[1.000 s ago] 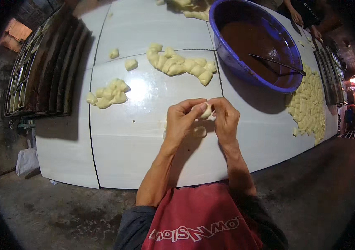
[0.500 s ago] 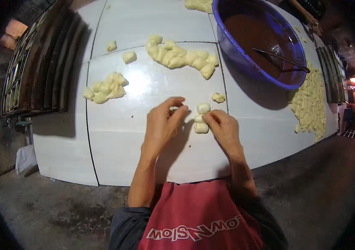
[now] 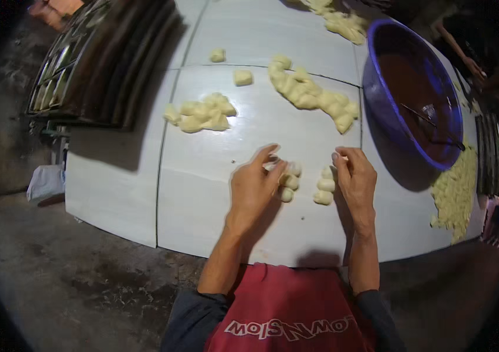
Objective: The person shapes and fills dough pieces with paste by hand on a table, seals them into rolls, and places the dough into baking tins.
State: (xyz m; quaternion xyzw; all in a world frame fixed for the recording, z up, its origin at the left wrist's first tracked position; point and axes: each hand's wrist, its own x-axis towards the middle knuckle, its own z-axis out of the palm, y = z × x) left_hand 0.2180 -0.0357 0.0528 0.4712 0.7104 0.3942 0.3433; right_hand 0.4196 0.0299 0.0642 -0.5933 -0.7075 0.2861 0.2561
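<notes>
Two short rows of small pale-yellow dough pieces stand on the white tabletop, the left dough row [image 3: 287, 188] and the right dough row [image 3: 324, 189], with a narrow gap between them. My left hand [image 3: 254, 186] is beside the left row, thumb and forefinger apart, the thumb against or just over the upper pieces. On the outer side of the right row is my right hand [image 3: 357, 180], its fingers curved and loosely apart, its thumb close to the top piece. The far fingers of both hands are partly hidden.
Farther off lie a long dough clump [image 3: 314, 97], a smaller clump [image 3: 205, 112] and two single dough lumps [image 3: 242, 77]. A blue tub [image 3: 378, 105] of brown contents with a stick stands right, near spread dough pieces [image 3: 455, 190]. Dark metal trays [image 3: 114, 64] are stacked left. Another person [image 3: 466, 47] stands far right.
The single row of dough between my hands has become two rows set apart. My hands have moved wider from each other. The view has shifted left, so the table appears farther right.
</notes>
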